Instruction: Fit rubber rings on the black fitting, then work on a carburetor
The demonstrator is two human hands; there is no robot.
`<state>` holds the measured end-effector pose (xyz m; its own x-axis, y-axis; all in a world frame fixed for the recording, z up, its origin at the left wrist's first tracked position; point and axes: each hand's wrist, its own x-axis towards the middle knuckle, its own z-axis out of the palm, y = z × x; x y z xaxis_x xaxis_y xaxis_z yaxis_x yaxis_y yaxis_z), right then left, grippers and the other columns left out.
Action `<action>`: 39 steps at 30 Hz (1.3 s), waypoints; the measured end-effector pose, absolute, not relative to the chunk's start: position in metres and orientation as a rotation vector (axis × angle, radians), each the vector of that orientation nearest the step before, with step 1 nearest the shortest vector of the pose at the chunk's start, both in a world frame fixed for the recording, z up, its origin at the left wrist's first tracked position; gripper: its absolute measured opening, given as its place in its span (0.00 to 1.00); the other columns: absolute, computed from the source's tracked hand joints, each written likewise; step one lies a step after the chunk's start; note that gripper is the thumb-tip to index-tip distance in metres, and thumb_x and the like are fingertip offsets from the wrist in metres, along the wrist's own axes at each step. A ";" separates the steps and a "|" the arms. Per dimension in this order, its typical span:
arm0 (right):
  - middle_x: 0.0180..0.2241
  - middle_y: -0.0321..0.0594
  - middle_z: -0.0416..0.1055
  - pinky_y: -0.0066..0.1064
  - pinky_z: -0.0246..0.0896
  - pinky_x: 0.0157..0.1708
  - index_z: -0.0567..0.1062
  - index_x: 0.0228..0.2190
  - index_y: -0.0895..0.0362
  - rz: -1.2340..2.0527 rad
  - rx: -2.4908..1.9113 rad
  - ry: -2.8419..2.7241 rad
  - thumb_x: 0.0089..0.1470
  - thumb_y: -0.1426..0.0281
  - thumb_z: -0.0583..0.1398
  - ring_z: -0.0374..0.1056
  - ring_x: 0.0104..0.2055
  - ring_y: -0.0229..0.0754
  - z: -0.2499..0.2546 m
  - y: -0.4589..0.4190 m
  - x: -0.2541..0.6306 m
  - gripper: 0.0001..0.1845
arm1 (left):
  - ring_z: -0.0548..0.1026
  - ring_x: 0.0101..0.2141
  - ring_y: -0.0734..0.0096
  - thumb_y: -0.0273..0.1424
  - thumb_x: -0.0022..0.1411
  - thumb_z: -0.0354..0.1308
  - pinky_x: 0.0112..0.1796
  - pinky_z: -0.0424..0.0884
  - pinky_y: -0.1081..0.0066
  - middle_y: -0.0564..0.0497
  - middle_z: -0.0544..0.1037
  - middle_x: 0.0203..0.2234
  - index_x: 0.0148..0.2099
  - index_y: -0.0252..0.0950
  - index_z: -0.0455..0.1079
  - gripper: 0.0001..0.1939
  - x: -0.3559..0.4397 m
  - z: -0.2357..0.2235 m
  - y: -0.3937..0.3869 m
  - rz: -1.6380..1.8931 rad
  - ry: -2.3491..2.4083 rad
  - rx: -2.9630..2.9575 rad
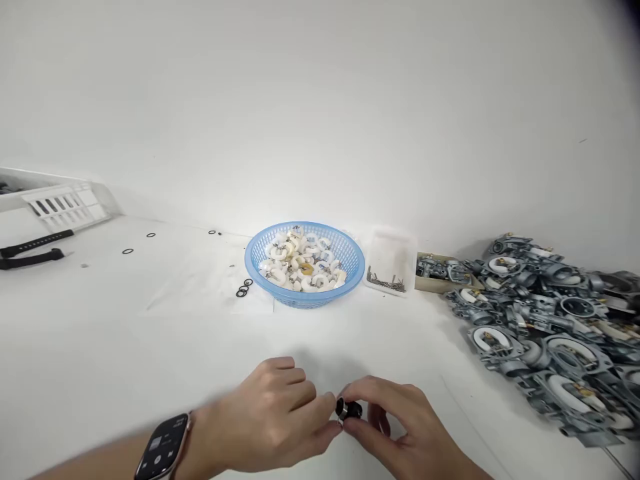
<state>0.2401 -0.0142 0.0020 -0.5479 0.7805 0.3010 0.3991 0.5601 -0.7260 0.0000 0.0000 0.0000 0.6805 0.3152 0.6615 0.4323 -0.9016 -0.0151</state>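
Right hand (407, 419) pinching black part (355, 410); left hand (273, 417) curled at its rim, hold unclear. Beyond: blue basket (300, 294) of white pieces (280, 252), tray (393, 250) beside; metal castings (543, 325) heaped right.

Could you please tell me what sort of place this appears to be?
It is probably a mechanical workshop, at a white bench: grey metal housings are heaped at the right, a blue basket holds white curved pieces, and a shallow tray holds thin metal pieces.
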 end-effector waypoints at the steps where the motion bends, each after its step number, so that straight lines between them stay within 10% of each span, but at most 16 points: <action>1: 0.34 0.33 0.79 0.20 0.65 0.28 0.77 0.43 0.52 0.815 -0.926 -2.175 0.65 0.68 0.63 0.67 0.25 0.31 0.002 -0.014 0.241 0.05 | 0.61 0.18 0.71 0.31 0.72 0.56 0.21 0.57 0.66 0.57 0.66 0.18 0.41 0.32 0.72 0.08 0.000 0.000 0.000 -1.031 -0.617 -2.723; 14: 0.28 0.31 0.79 0.25 0.74 0.34 0.78 0.45 0.46 0.912 -1.179 -2.166 0.62 0.64 0.61 0.76 0.28 0.39 0.010 -0.026 0.241 0.09 | 0.66 0.18 0.70 0.30 0.71 0.58 0.21 0.63 0.67 0.55 0.72 0.20 0.53 0.28 0.71 0.13 0.000 0.001 -0.004 -1.069 -0.636 -2.793; 26: 0.42 0.30 0.82 0.25 0.72 0.39 0.67 0.59 0.41 0.803 -0.967 -2.370 0.71 0.64 0.56 0.80 0.33 0.37 0.000 -0.019 0.245 0.18 | 0.66 0.18 0.71 0.31 0.68 0.60 0.20 0.64 0.67 0.54 0.72 0.20 0.46 0.29 0.72 0.09 0.001 0.001 -0.006 -1.091 -0.660 -2.798; 39: 0.40 0.27 0.82 0.26 0.69 0.34 0.67 0.50 0.44 0.572 -0.949 -2.471 0.75 0.60 0.48 0.79 0.32 0.37 -0.004 -0.018 0.246 0.10 | 0.71 0.20 0.69 0.35 0.75 0.54 0.25 0.66 0.67 0.56 0.76 0.22 0.44 0.36 0.69 0.08 0.002 0.000 -0.007 -0.984 -0.833 -2.928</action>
<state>0.2464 -0.0178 -0.0043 -0.6731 0.6989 0.2420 0.5212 0.6804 -0.5152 0.0023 -0.0075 0.0000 0.6753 0.4940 0.5476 0.4586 -0.8628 0.2128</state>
